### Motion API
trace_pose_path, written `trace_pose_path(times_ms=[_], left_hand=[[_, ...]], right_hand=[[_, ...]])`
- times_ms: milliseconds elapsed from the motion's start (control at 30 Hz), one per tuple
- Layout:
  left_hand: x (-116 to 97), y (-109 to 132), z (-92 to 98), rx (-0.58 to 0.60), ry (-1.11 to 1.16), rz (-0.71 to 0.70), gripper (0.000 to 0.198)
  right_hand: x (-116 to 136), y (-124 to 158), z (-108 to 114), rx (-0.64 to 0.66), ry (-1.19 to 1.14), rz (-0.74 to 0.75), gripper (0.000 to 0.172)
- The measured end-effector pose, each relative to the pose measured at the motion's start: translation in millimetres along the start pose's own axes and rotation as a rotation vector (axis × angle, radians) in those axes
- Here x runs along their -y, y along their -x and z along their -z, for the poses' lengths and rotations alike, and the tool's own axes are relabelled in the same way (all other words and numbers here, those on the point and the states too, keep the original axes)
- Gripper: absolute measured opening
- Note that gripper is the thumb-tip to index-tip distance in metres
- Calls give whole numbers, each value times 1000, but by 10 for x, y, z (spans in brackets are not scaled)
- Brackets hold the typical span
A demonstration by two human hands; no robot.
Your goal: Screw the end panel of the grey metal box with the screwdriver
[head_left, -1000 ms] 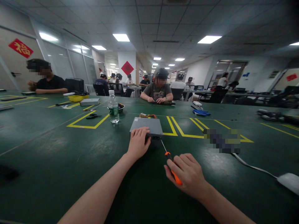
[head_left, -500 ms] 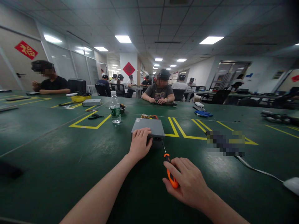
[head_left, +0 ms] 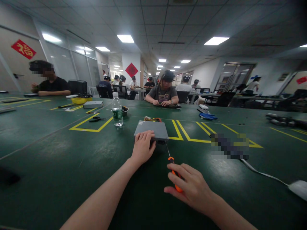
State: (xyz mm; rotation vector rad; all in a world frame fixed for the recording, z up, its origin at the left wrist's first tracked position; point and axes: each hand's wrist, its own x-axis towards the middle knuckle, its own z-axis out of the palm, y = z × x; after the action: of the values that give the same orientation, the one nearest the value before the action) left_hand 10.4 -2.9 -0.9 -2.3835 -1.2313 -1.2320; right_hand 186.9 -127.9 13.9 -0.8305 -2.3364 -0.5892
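A grey computer power supply lies on the green table, its socket side toward me and coloured cables behind it. My left hand grips its near left part, fingers over the top and thumb down the front. My right hand holds a screwdriver with an orange and black handle, fingers curled over the handle and the thumb lying apart below it. The thin shaft points up to the lower right corner of the power supply's front. Whether the tip sits in a screw is too small to tell.
A water bottle stands left of the power supply, a bowl behind it. To the right lie a blurred dark object with a white cable and blue gloves. Opposite sits a person; yellow tape marks the tabletop.
The fingers of my right hand have shifted on the screwdriver handle, the index finger higher and straighter. My left hand and the power supply keep their places; the view has shifted slightly.
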Motion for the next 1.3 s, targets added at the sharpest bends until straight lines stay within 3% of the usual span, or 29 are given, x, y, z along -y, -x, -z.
trace_pose_path(times_ms=[167, 367, 633, 733, 900, 1000, 1167, 1300], left_hand=[[2, 0, 6, 6, 5, 0, 19], [0, 1, 5, 18, 8, 17, 20], [-5, -1, 13, 10, -4, 4, 20], [-4, -2, 14, 13, -7, 8, 20], [-7, -2, 13, 12, -3, 3, 20], [-8, -4, 11, 8, -5, 2, 20], [-10, -6, 15, 10, -4, 0, 19], [-13, -4, 21, 17, -7, 4, 19]], right_hand=[[-3, 25, 19, 14, -52, -6, 28], [-87, 70, -49, -129, 11, -32, 4], [-12, 14, -23, 31, 60, 45, 26], [-68, 50, -25, -50, 112, 64, 30], [-134, 80, -33, -175, 233, 16, 15], [-79, 40, -29, -144, 205, 9, 4], [73, -59, 0, -17, 114, -42, 23], [64, -70, 18, -24, 125, -18, 23]])
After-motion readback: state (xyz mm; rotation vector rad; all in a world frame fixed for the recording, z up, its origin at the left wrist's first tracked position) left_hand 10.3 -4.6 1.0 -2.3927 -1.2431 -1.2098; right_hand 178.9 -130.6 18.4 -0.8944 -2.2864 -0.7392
